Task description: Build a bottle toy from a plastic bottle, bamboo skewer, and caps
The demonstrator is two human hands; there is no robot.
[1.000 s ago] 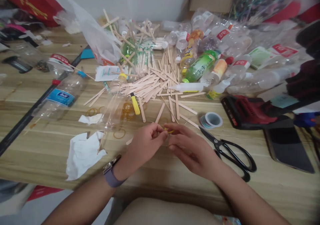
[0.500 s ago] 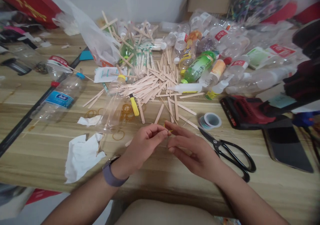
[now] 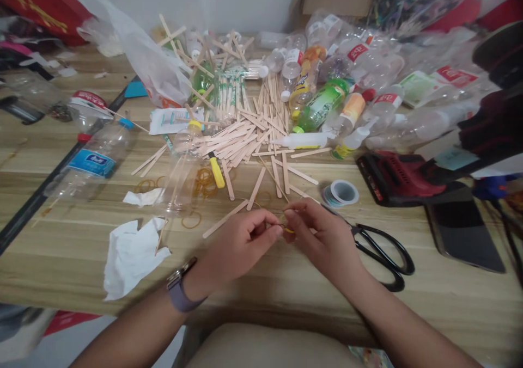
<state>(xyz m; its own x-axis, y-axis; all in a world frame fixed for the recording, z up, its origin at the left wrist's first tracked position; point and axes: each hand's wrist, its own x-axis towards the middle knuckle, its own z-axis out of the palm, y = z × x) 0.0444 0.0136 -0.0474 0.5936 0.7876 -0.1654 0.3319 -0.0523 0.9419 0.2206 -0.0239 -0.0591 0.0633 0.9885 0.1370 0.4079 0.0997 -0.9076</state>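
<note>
Over the front middle of the table, my left hand (image 3: 250, 243) is closed in a pinch of thumb and forefinger. My right hand (image 3: 321, 234) pinches just beside it, the fingertips nearly meeting. Between them is a thin strand (image 3: 281, 226), wire or string, with a small yellow piece (image 3: 288, 230) at the right fingers. Most of it is hidden by the fingers. Close behind the hands lie loose wooden craft sticks (image 3: 256, 189). Black-handled scissors (image 3: 386, 248) rest right of my right hand, their blades partly covered by it.
Plastic bottles (image 3: 322, 104) crowd the back right. A spool (image 3: 340, 193), a red-black power tool (image 3: 400, 177) and a phone (image 3: 466, 232) lie at right. Leftward are torn white paper (image 3: 133, 259), rubber bands (image 3: 204, 182), a yellow-handled tool (image 3: 217, 172) and a blue-labelled bottle (image 3: 92, 163).
My right hand's fingers, stretched out before, have closed into a pinch near the left fingertips. Both hands sit slightly lower, and the view has shifted a little.
</note>
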